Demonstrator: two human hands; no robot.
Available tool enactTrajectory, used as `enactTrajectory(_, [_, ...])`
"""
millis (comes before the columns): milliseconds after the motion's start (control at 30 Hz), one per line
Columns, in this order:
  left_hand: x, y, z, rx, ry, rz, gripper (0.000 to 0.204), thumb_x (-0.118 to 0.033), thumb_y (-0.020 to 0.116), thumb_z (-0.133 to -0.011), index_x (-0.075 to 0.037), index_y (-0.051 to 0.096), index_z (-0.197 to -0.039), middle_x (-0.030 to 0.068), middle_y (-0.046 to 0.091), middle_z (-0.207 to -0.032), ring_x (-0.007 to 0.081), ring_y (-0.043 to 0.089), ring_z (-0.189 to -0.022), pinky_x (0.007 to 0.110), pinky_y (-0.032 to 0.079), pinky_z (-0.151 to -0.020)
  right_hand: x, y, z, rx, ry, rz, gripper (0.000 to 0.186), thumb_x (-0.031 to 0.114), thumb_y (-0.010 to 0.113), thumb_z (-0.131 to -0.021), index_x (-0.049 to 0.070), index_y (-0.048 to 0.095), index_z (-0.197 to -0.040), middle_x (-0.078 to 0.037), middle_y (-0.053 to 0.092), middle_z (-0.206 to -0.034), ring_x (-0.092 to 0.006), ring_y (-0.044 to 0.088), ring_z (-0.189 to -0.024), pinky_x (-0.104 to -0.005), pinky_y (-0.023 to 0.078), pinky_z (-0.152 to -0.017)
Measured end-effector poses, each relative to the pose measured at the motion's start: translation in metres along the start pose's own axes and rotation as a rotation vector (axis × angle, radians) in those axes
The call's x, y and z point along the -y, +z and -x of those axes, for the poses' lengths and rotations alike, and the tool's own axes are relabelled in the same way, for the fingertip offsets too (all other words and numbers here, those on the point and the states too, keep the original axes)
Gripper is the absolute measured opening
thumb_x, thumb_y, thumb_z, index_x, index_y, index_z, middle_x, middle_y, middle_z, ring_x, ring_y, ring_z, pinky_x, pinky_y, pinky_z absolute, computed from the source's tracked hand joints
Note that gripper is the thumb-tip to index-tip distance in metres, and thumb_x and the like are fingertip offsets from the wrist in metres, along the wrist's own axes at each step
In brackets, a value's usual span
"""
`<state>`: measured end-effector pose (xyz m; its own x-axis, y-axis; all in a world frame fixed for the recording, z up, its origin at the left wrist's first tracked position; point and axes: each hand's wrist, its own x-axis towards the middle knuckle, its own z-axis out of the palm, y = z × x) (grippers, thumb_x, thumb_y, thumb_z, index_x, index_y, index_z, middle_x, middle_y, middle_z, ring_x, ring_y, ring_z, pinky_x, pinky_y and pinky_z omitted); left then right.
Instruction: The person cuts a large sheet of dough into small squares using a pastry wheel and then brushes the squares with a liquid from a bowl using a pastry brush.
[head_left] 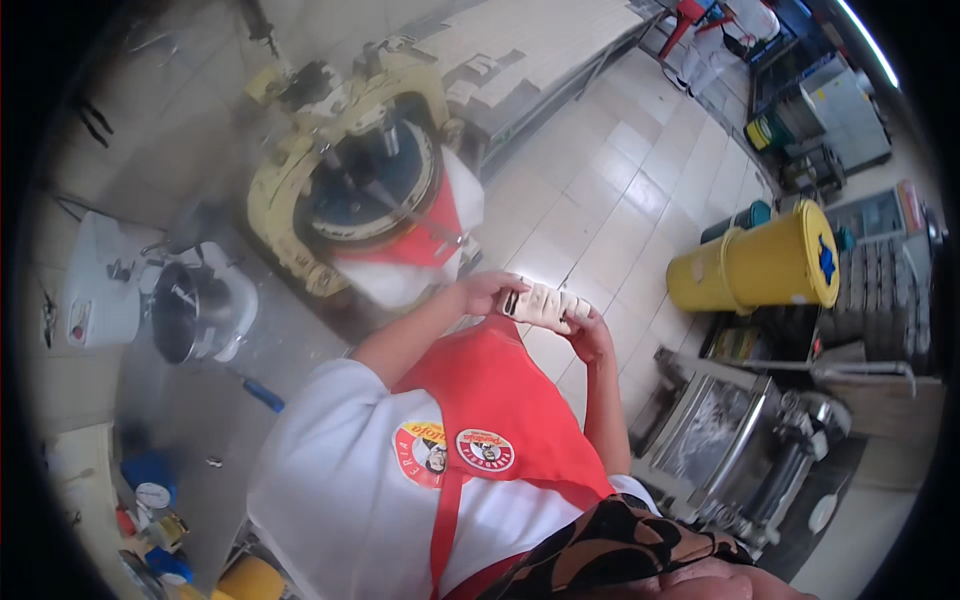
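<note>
In front of my red apron [480, 400], I hold a small white packet [543, 305] with a crinkled surface and a few dark patches. My left hand [488, 292] is closed on its left end. My right hand [588, 335] grips the other end from the right. The packet is raised above the tiled floor, level between both hands. What exactly it is cannot be made out. Just beyond my left hand stands a large cream-coloured mixer [278, 200] with a round bowl, and red and white sack-like material [462, 195] at its near side.
On the steel counter [290, 340] at left are a metal bowl [190, 315] and a blue-handled tool [263, 393]. A yellow barrel [750, 265] stands at right, above a roller machine [725, 440]. A long table [540, 50] runs at the back; a person [745, 25] is far off.
</note>
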<state>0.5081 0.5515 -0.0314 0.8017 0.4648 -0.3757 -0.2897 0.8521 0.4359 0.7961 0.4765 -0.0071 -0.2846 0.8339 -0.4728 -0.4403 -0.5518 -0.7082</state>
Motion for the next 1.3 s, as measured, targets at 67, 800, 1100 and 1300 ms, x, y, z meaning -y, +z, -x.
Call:
enactTrajectory(67, [-0.034, -0.011, -0.052, 0.047, 0.012, 0.023, 0.036, -0.015, 0.066, -0.097, 0.002, 0.060, -0.128, 0.0119, 0.071, -0.120, 0.0210, 0.071, -0.108, 0.038, 0.058, -0.097, 0.040, -0.007, -0.036, -0.001, -0.016, -0.033, 0.042, 0.010, 0.075, -0.087, 0.003, 0.061, -0.126, -0.009, 0.068, -0.113, -0.0258, 0.068, -0.106, -0.0499, 0.057, -0.094])
enactTrajectory(800, [-0.331, -0.009, -0.288, -0.156, 0.276, 0.168, 0.038, -0.020, 0.069, -0.095, 0.001, 0.063, -0.127, 0.0113, 0.073, -0.117, 0.0217, 0.073, -0.102, 0.038, 0.060, -0.091, 0.363, -0.098, -0.406, 0.241, 0.268, 0.093, 0.039, 0.006, 0.069, -0.094, -0.001, 0.059, -0.131, -0.014, 0.071, -0.119, -0.0274, 0.074, -0.101, -0.0419, 0.067, -0.079])
enactTrajectory(1100, [-0.372, -0.068, -0.240, -0.426, 0.518, 0.381, 0.038, -0.016, 0.066, -0.097, 0.002, 0.061, -0.131, 0.0123, 0.071, -0.125, 0.0223, 0.070, -0.113, 0.041, 0.056, -0.099, 0.388, 0.007, -0.550, 0.503, 0.472, 0.241, 0.036, 0.005, 0.066, -0.095, -0.004, 0.059, -0.130, -0.016, 0.070, -0.118, -0.0277, 0.073, -0.103, -0.0447, 0.066, -0.086])
enactTrajectory(1300, [-0.399, -0.112, -0.222, -0.500, 0.612, 0.474, 0.041, -0.017, 0.066, -0.097, 0.004, 0.059, -0.132, 0.0137, 0.071, -0.125, 0.0244, 0.070, -0.114, 0.044, 0.056, -0.101, 0.381, 0.057, -0.613, 0.507, 0.542, 0.299, 0.035, 0.006, 0.065, -0.096, -0.006, 0.060, -0.129, -0.016, 0.071, -0.119, -0.0265, 0.072, -0.106, -0.0438, 0.064, -0.090])
